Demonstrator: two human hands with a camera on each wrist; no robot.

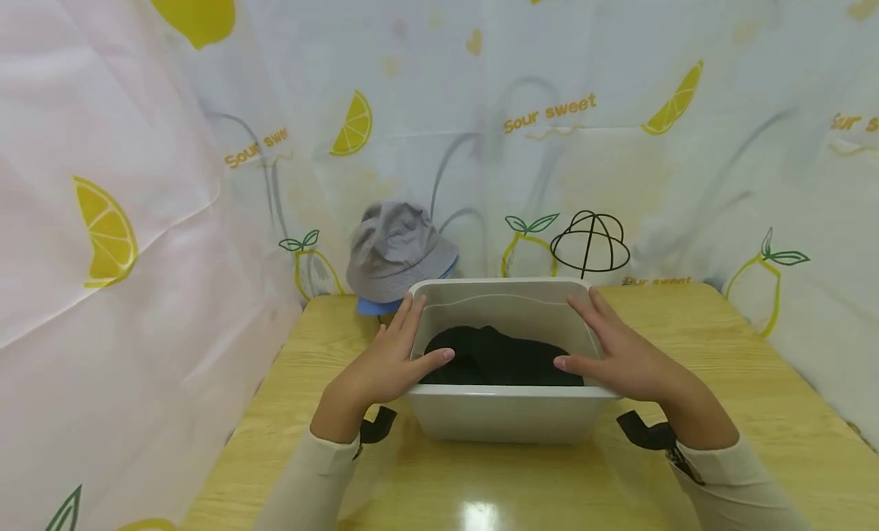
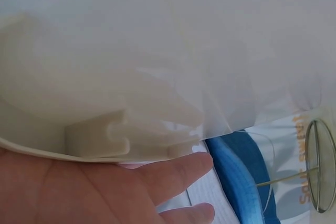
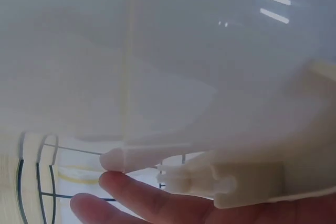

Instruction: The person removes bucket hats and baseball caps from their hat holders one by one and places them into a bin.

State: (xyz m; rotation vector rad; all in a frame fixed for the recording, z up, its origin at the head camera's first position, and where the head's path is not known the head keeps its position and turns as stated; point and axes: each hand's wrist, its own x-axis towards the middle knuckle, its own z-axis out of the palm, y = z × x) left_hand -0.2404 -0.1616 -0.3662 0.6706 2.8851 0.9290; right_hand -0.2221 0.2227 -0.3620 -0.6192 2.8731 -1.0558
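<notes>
A pale plastic bin (image 1: 504, 416) sits in front of me on the wooden table, with a dark black item (image 1: 497, 359) inside whose kind I cannot tell. My left hand (image 1: 391, 363) holds the bin's left side, its thumb over the rim and its fingers along the outside. On the opposite side my right hand (image 1: 625, 355) holds the bin likewise, thumb reaching inward. Both wrist views are mostly filled by the pale bin wall, with the left fingers (image 2: 176, 177) and right fingers (image 3: 142, 195) at the rim.
Behind the bin's left corner a grey bucket hat (image 1: 394, 249) sits over a blue hat (image 1: 374, 307). A black wire hat stand (image 1: 590, 245) rises behind the bin at right. Lemon-print cloth (image 1: 426, 96) encloses the back and sides of the table (image 1: 687, 333).
</notes>
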